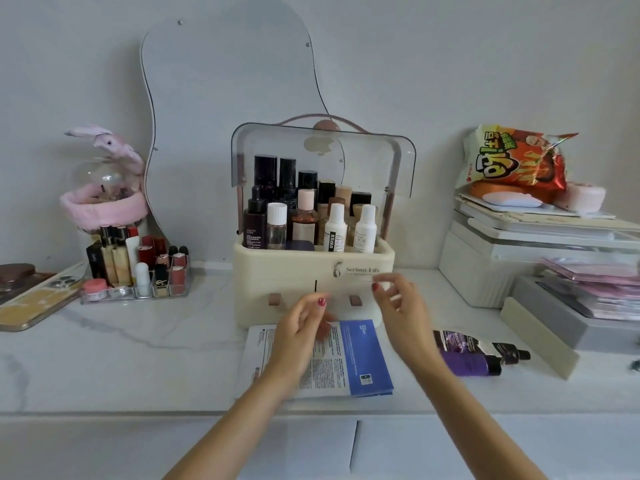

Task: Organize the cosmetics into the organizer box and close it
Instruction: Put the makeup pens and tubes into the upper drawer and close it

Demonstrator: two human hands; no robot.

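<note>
A cream organizer box stands at the middle of the marble counter, its clear lid raised. Several bottles stand upright inside the top compartment. Two small drawer knobs show on its front. Flat sachet packets, white and blue, lie in front of the box. My left hand hovers over them, fingers loosely curled, holding nothing visible. My right hand is raised near the box's front right, fingers spread apart. Two purple tubes lie to the right.
A clear lipstick rack stands at the left, with a phone beside it. A mirror leans on the wall behind. Stacked white boxes and a snack bag fill the right side. A cream panel lies right.
</note>
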